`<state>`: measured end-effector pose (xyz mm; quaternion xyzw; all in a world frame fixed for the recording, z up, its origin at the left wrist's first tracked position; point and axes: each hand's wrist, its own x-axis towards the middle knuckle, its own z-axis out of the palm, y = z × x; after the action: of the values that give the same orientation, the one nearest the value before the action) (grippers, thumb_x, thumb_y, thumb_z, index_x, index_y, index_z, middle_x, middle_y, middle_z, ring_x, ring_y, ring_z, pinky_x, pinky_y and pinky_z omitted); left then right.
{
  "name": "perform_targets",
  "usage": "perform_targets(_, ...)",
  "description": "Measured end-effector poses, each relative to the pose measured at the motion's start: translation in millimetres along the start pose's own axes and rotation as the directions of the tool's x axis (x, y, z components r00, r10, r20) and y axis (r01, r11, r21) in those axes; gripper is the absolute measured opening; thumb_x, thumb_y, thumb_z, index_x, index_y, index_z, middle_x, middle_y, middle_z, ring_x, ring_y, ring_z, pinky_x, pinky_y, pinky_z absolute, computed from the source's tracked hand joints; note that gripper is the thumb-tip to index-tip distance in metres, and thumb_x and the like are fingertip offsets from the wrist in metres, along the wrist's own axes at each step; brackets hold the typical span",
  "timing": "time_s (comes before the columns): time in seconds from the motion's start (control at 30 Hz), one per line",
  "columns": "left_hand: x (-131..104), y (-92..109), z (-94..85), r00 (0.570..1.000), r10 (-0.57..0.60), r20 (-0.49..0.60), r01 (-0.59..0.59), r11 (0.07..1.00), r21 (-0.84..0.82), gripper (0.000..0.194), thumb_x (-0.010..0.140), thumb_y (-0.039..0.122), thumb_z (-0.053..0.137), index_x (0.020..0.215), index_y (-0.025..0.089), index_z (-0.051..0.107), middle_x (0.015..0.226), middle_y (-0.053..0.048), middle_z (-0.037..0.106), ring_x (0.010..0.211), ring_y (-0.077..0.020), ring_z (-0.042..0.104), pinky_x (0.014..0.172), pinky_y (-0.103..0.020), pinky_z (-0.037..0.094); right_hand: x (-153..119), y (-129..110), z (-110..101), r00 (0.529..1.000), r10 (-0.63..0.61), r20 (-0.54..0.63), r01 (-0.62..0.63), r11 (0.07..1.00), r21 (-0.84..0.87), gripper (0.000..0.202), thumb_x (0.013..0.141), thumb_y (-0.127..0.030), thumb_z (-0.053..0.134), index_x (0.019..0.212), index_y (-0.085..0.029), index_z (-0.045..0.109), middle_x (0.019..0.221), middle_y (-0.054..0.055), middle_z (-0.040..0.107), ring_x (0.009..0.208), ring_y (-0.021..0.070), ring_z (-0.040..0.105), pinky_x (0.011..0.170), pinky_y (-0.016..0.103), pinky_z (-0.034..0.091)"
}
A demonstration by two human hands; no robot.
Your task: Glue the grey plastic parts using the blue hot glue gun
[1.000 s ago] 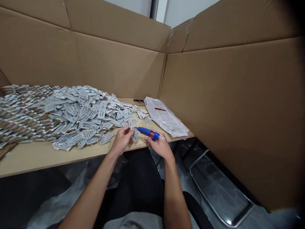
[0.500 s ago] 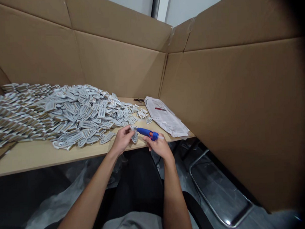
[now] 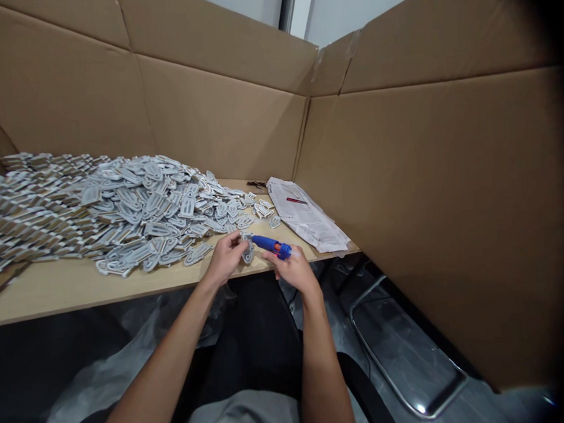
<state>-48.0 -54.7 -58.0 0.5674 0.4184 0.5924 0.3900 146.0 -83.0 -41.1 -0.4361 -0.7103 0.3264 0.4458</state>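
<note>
My left hand point(image 3: 228, 256) pinches a small grey-white flat piece point(image 3: 247, 248) with a pointed, rounded outline, held just above the table's front edge. In my right hand point(image 3: 293, 270) is a blue glue gun point(image 3: 270, 244), lying nearly level. Its nozzle points left and meets or almost meets the upper part of the piece; I cannot tell if they touch. A large heap of similar grey-white pieces point(image 3: 156, 203) spreads over the table to the left of my hands.
Stacked rows of pieces point(image 3: 36, 214) fill the table's left end. Printed paper sheets point(image 3: 305, 220) with a red pen point(image 3: 296, 200) lie at the right. Tall cardboard walls point(image 3: 223, 115) enclose the back and right. A metal chair frame point(image 3: 384, 368) stands below on the right.
Hands, glue gun and piece are almost where they were. The glue gun has shifted very slightly left; the piece stays in my left hand.
</note>
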Motion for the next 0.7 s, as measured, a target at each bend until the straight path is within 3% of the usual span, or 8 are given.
perform_targets(0.23,-1.9,5.5,1.1,1.0,0.004,-0.007,-0.004,1.0,0.013,0.015,0.075,0.031,0.067,0.07,0.018,0.061,0.064,0.002,0.053,0.059,-0.0121,0.046,0.053,-0.022,0.033,-1.2,-5.1,0.1,1.0,-0.011,0.023,0.011,1.0,0.014,0.041,0.084,-0.061,0.069,0.087,-0.02,0.072,0.053,-0.004,0.054,0.042,0.0143,0.051,0.045,0.025,0.04)
perform_targets(0.7,-4.3,12.6,0.9,1.0,-0.012,0.004,0.012,0.994,0.111,0.03,0.078,0.037,0.063,0.057,0.018,0.053,0.053,0.004,0.042,0.049,-0.0102,0.037,0.048,-0.024,0.024,-3.0,-20.7,-1.8,0.986,-0.149,0.073,0.163,0.953,-0.256,0.04,0.092,-0.058,0.063,0.075,-0.022,0.058,0.068,0.001,0.063,0.058,0.0166,0.055,0.057,0.024,0.037)
